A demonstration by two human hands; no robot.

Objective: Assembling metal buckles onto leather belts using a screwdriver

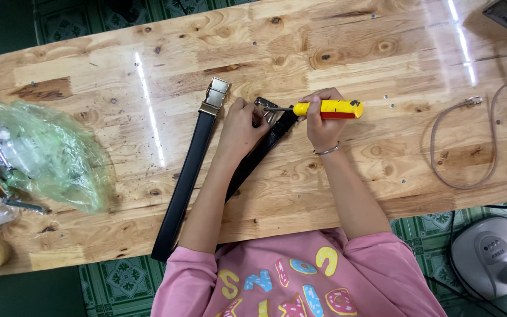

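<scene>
Likely limp, the black belt (259, 154) needs pinning beside its buckle (263, 105), where the left hand (240, 126) presses; the right hand (322, 120) is clamped on a rigid yellow screwdriver (327, 108).

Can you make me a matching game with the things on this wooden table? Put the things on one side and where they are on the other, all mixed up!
Things:
1. yellow screwdriver
2. green plastic bag
3. looped cable
4. belt with the gold buckle

Places:
A. far left of the table
B. lying flat beside the left hand
C. in the right hand
D. right side of the table

Pairs: 1-C, 2-A, 3-D, 4-B
</scene>
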